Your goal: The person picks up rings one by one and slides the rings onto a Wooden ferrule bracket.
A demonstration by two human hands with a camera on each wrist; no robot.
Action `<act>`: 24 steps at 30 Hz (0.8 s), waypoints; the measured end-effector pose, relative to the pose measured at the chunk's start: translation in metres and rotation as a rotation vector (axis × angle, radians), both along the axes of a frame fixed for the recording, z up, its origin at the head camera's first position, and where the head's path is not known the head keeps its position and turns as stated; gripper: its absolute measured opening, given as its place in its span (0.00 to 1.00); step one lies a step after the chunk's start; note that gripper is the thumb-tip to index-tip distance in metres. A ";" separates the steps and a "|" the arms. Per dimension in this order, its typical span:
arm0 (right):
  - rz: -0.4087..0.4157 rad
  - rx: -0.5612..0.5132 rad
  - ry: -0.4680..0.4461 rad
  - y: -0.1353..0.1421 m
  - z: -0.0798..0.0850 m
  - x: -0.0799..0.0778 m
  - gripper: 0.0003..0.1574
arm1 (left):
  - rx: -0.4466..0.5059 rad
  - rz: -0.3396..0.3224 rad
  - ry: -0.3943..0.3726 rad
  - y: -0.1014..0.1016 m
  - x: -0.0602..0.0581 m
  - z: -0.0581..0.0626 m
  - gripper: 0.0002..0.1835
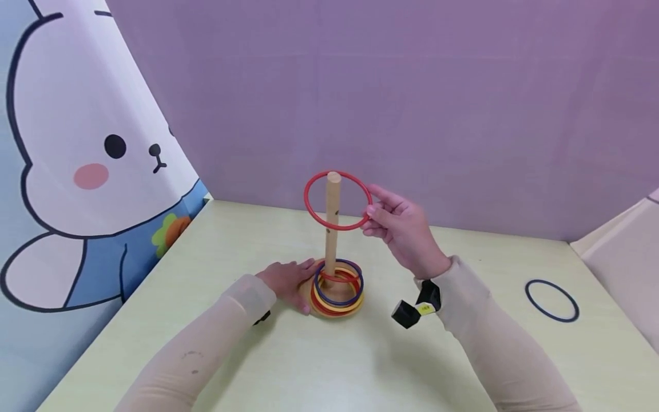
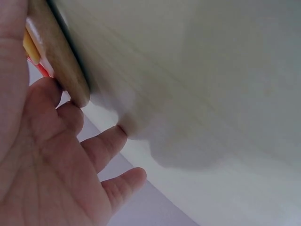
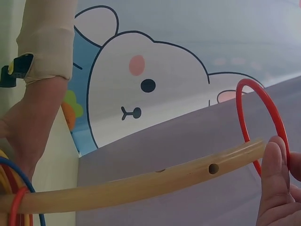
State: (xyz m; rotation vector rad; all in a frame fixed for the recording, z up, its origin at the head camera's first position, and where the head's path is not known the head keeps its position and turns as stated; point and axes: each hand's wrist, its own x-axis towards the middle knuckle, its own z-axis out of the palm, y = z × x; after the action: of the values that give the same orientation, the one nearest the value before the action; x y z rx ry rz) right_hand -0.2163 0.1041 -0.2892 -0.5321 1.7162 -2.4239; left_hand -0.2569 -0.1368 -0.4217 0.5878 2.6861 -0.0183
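Observation:
A wooden ring-toss stand has a round base and an upright post. My right hand pinches the right side of a red ring between thumb and fingers. In the head view that ring encircles the top of the post; in the right wrist view the post's tip reaches to the ring's opening. Low on the post lie several red, yellow and blue rings, a blue ring among the uppermost. Around the base's left edge, my left hand grips with thumb and fingers, its outer fingers on the table.
A dark blue ring lies alone on the pale table, to the right of my right forearm. A purple curtain borders the table's back, and a cartoon-printed cloth hangs at the left. Both wrists wear black cameras.

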 end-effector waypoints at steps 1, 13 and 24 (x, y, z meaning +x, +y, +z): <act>-0.004 0.011 -0.001 0.001 -0.001 0.000 0.31 | -0.004 -0.004 0.003 0.001 0.000 0.000 0.57; -0.037 0.082 -0.044 0.011 -0.023 -0.003 0.32 | -0.014 0.002 0.004 0.008 0.000 0.003 0.56; -0.027 0.138 -0.063 0.010 -0.037 -0.005 0.31 | -0.009 -0.020 0.005 0.001 -0.001 -0.001 0.57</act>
State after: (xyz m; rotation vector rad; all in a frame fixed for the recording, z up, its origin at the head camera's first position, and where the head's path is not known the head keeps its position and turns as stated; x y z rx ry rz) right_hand -0.2208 0.1138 -0.3266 -0.4127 1.8585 -2.2913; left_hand -0.2581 -0.1361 -0.4229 0.6130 2.6834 -0.0367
